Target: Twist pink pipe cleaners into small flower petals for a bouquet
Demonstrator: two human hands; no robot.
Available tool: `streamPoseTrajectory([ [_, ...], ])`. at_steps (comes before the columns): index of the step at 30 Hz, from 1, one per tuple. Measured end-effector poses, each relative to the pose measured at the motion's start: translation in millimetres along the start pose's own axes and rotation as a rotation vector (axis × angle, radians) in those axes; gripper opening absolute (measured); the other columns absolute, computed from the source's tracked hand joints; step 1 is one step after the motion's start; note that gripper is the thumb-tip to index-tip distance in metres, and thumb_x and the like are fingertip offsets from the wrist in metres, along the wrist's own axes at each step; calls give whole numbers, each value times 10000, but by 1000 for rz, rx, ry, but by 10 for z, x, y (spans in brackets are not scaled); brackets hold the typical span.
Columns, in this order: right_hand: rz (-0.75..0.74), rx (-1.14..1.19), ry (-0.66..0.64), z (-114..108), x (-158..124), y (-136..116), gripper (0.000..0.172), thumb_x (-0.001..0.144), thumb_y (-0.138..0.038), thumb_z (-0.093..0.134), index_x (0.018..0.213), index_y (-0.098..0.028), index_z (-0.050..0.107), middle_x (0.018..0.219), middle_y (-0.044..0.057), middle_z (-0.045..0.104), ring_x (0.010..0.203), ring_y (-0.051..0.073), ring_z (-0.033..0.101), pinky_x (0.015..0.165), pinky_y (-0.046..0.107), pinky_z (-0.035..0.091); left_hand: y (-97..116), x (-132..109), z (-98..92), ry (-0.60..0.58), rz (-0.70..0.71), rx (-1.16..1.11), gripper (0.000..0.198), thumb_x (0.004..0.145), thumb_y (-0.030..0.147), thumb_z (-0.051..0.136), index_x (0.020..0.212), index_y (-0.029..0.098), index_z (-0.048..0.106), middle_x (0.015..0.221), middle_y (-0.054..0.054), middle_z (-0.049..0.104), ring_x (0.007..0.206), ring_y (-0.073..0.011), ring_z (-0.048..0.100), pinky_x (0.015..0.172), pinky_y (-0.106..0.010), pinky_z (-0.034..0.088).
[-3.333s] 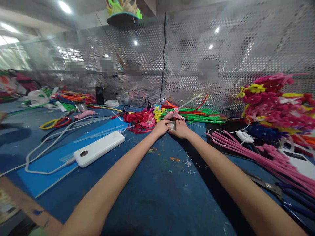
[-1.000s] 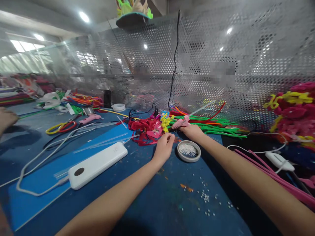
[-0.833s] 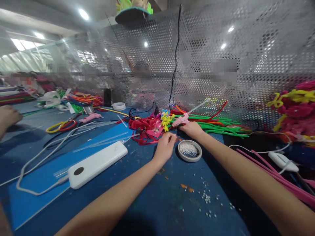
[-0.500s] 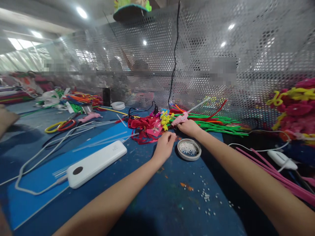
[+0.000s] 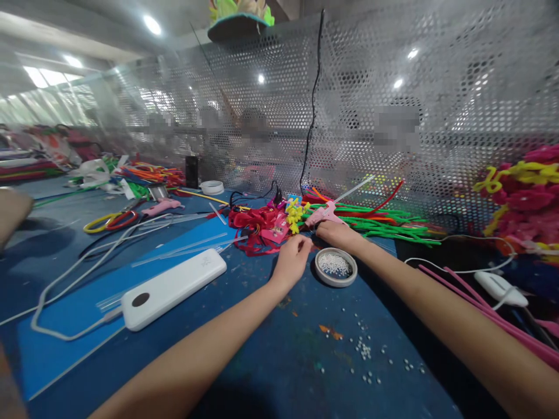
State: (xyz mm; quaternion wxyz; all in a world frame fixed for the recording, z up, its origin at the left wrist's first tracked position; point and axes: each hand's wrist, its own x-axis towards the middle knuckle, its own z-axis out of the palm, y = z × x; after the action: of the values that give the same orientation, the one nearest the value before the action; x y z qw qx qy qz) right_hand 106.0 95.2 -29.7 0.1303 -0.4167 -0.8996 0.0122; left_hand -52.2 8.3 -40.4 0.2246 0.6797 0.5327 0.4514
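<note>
My left hand is closed in a pinch just in front of a bundle of red ribbons; whatever is between its fingertips is too small to make out. Close to the pink glue gun, my right hand has its fingers curled down. The gun lies behind that hand with its handle showing, a clear glue stick poking from its back. My right fingertips are partly hidden. A round dish of small white beads stands between my forearms. Yellow fuzzy flowers sit beyond my left fingertips.
A white power bank with a cable lies on a blue board. Loose beads are scattered in front. Green pipe cleaners lie behind my right hand. Scissors and another pink glue gun are at left. A perforated metal panel stands behind.
My right hand has drawn slightly down from the pink glue gun, so more of its handle shows. My left hand stays nearly still. The view has shifted a little.
</note>
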Motion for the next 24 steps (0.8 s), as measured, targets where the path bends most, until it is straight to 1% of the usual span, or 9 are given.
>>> streamPoseTrajectory([
  [3,-156,-54,-75,17,-16,18,275,885,-301,530,1120,-159,546,1150,76,558,989,205,567,832,419,478,-5,-4,4,-9,10,-7,221,851,299,420,732,179,561,755,-23,641,731,-160,600,680,-240,455],
  [5,-197,-74,-81,31,-28,39,268,885,-299,531,1111,-158,551,1151,76,559,1004,209,561,847,428,468,-10,-7,8,-15,15,-14,223,851,301,418,731,179,562,757,-24,641,736,-161,599,682,-241,455],
  [8,-210,-79,-68,64,-34,57,267,882,-304,534,1105,-158,554,1153,77,558,1013,212,556,857,434,460,-14,-8,11,-18,17,-23,225,850,299,417,725,176,558,743,-27,636,732,-165,598,677,-245,455],
  [12,-176,-27,-28,65,-24,46,277,879,-309,538,1108,-154,551,1143,76,561,997,210,563,843,428,468,-22,-10,11,-17,26,-32,229,850,306,417,723,174,553,741,-25,631,722,-165,597,673,-248,453],
  [15,-121,59,29,-44,-60,31,236,887,-305,527,1060,-149,566,1073,63,587,924,184,584,799,394,486,-23,-12,9,-10,36,-34,231,850,306,412,717,173,546,741,-26,625,718,-165,595,667,-249,450],
  [18,-85,178,72,-221,-198,15,190,913,-270,465,964,-128,580,917,43,617,806,151,594,714,320,489,-12,-10,8,-9,40,-35,232,849,306,411,712,174,545,741,-27,626,713,-167,593,665,-251,448],
  [21,-129,303,12,-359,-407,-19,206,897,-263,447,859,-135,604,790,22,634,718,126,583,635,237,462,1,-1,13,-16,37,-42,243,851,315,408,708,175,546,735,-30,627,721,-174,595,673,-257,449],
  [24,-159,388,-63,-410,-575,-59,157,828,-267,530,804,-146,627,706,4,640,633,112,571,565,205,434,6,8,18,-24,30,-51,260,860,331,397,725,174,554,752,-36,634,729,-179,600,681,-266,452],
])
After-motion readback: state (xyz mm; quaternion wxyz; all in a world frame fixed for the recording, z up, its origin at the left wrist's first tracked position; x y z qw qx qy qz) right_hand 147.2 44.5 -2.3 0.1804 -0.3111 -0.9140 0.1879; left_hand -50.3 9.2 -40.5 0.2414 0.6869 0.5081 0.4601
